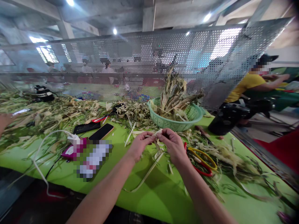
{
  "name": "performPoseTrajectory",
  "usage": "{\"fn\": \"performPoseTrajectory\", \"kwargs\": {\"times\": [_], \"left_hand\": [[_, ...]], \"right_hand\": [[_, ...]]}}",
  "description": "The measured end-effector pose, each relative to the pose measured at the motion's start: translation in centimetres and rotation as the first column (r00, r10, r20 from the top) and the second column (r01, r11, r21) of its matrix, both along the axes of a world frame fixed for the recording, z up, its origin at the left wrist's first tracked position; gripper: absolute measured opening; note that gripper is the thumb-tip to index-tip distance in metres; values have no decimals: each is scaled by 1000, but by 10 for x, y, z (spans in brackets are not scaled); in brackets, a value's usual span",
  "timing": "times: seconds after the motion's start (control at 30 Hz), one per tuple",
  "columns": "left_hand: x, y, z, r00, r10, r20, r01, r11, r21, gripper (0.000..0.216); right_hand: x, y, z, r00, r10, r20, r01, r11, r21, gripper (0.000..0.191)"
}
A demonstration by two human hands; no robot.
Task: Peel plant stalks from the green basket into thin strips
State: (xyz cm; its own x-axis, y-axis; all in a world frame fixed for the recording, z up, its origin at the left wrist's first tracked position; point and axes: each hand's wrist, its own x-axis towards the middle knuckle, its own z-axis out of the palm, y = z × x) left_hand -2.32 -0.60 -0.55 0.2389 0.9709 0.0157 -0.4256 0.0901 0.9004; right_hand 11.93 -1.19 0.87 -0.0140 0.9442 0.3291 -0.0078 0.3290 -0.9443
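Strip (149, 169) of pale leaf sits pinched between both my hands, above the green table (158, 196). Its long axis runs from my fingertips down and left toward my body, loose end lying on the cloth. Left hand (139, 145) and right hand (173, 144) meet at its top end, equally near. Fingers on both are pressed together, thumb against forefinger, gripping the strip; nothing spread. Scissors (202, 160) with red and yellow loops lie just right of my right wrist, untouched. Basket (177, 116) of husks stands beyond.
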Motion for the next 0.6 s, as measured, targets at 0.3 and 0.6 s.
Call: {"fn": "performPoseTrajectory", "kwargs": {"times": [0.3,0.6], "left_hand": [[-2,8,-8,985,175,-6,-175,984,-43,30],[-4,8,-9,982,188,-34,-188,982,-17,28]], "right_hand": [[-3,1,-6,981,-59,185,47,997,68,25],[-5,-9,-1,841,-329,429,143,901,409,6]]}}
